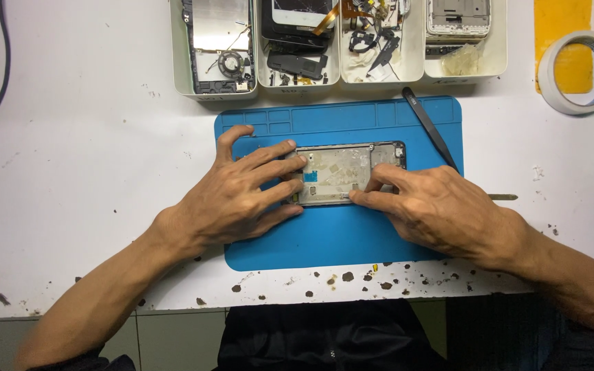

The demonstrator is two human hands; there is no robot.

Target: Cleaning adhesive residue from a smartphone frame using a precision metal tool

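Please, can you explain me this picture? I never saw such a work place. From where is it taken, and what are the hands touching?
The camera sits on the person's head and looks down at a white table. Both bare hands press on an opened phone frame lying on a blue work mat. The left hand steadies its left end; the right hand pushes a fingertip on its lower edge. Neither lifts it. Black tweezers lie on the mat. Behind are white trays of phone parts, and to the right a roll of tape.

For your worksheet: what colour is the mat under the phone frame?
Blue repair mat, head view.
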